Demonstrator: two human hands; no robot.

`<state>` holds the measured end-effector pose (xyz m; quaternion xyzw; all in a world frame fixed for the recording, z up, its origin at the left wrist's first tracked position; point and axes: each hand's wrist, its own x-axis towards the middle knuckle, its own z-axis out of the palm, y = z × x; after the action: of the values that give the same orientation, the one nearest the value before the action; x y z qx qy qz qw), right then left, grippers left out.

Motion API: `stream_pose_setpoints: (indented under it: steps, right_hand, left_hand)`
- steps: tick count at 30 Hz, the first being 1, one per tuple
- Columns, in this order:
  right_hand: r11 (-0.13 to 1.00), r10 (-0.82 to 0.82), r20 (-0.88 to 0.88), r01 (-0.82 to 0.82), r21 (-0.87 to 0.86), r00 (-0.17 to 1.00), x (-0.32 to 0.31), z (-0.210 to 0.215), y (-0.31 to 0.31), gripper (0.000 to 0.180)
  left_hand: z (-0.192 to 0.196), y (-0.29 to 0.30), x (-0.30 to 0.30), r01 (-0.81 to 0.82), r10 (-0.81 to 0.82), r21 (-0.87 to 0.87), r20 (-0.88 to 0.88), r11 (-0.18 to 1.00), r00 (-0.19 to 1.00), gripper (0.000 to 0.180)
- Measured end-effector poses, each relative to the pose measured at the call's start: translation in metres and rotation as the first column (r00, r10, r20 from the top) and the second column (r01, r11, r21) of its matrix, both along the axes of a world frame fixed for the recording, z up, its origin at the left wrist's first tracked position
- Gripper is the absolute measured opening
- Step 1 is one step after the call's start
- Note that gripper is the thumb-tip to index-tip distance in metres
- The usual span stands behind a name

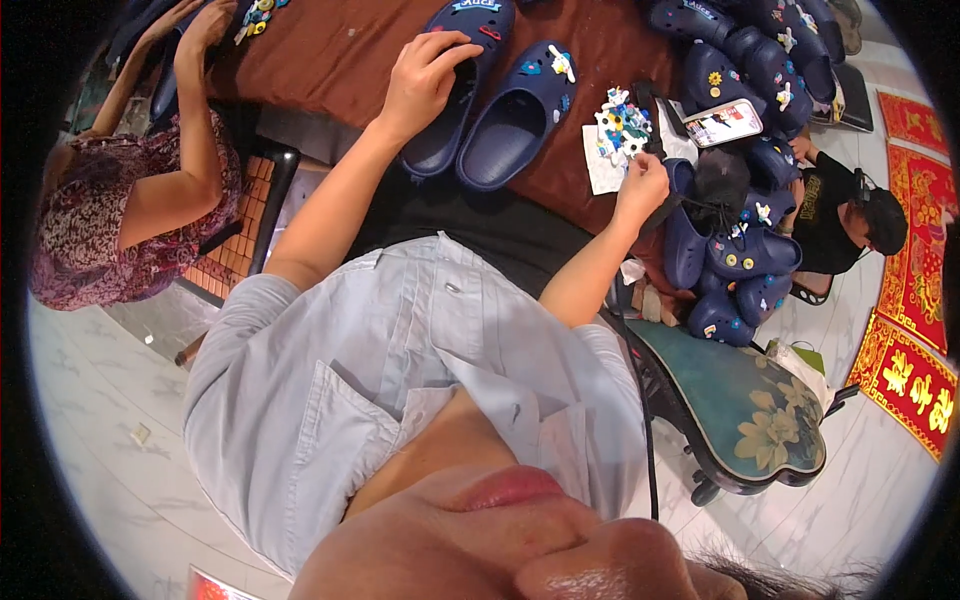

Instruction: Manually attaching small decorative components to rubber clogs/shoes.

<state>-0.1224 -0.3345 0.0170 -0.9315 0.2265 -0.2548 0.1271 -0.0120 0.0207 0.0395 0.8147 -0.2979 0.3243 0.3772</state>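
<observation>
A pair of navy clogs lies on the brown-covered table in front of me, toes pointing away. My left hand (425, 85) is on the left clog (437, 140), fingers bent over its upper by the opening; the thumb is hidden. The right clog (515, 120) carries white, blue and red charms and stands untouched. To the right, a heap of colourful shoe charms (620, 118) sits on white paper (603, 170). At its near edge my right hand (642, 190) is closed in a pinch beside a white charm; what lies between the fingertips is too small to make out.
More decorated navy clogs (740, 255) are piled on the right, with a lit phone (722, 124) among them. One person (130, 210) works at the left, another (850, 215) at the far right. A green floral chair (740, 410) stands at my right. The brown cloth (320, 70) covers the table.
</observation>
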Motion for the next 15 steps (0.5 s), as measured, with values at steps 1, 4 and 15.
stream_pose_setpoints:
  steps: [1, 4, 15]
  right_hand:
    - [0.995, 0.030, -0.059, -0.024, 0.096, 0.998, -0.004, -0.003, -0.004, 0.016]
    - [0.986, 0.092, -0.126, -0.072, 0.151, 0.988, -0.008, -0.001, 0.000, 0.024]
    - [0.985, 0.026, 0.009, -0.027, 0.169, 1.000, -0.001, -0.004, 0.013, 0.018]
  left_hand:
    - [0.000, 0.000, 0.000, 0.000, 0.000, 0.000, -0.002, 1.000, 1.000, 0.044]
    - [-0.002, 0.003, 0.002, -0.003, 0.003, 0.004, 0.007, 1.000, 1.000, 0.046]
    - [-0.003, -0.001, 0.003, 0.003, -0.003, -0.028, -0.006, 1.000, 1.000, 0.046]
